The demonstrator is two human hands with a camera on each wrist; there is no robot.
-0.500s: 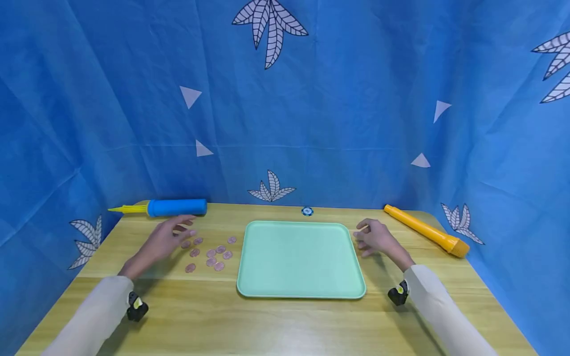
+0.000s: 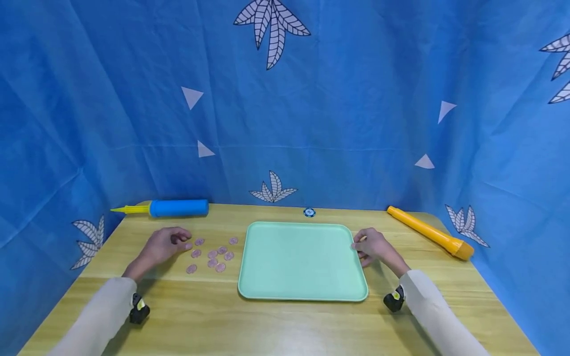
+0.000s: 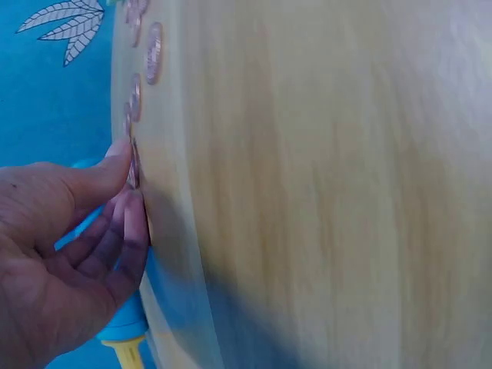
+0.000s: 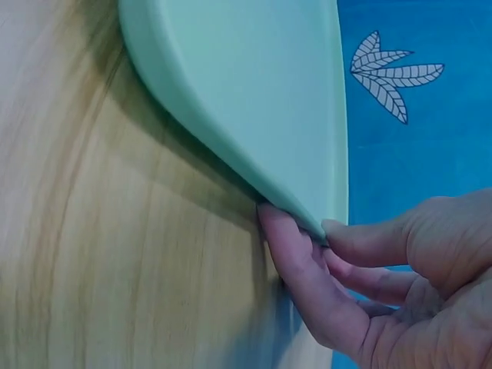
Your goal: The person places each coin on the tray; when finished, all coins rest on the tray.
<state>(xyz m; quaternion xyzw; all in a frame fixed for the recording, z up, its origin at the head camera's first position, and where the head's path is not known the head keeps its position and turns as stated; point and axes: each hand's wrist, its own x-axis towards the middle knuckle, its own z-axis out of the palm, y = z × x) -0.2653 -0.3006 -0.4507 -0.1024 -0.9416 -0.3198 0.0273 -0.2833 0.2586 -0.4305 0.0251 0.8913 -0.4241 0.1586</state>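
My left hand [image 2: 162,244] is at the far left of a scatter of copper-coloured coins [image 2: 213,263] on the table. In the left wrist view its thumb and fingertips pinch one coin [image 3: 134,171] by its edges, down at the tabletop. The other coins lie flat to the right of this hand. At the right side of the pale green tray [image 2: 303,262], my right hand [image 2: 374,245] grips the rim. The right wrist view shows the thumb over the rim and the fingers beneath it.
A blue pump [image 2: 179,208] with a yellow nozzle lies at the back left. An orange toy microphone [image 2: 432,233] lies at the back right. One blue-and-white chip [image 2: 309,212] sits behind the tray, near the blue curtain [image 2: 356,123]. Wooden tabletop [image 2: 285,326] extends in front.
My left hand has come down onto the leftmost coin, with thumb and fingers closer together. My right hand has moved left and taken hold of the tray's right rim.
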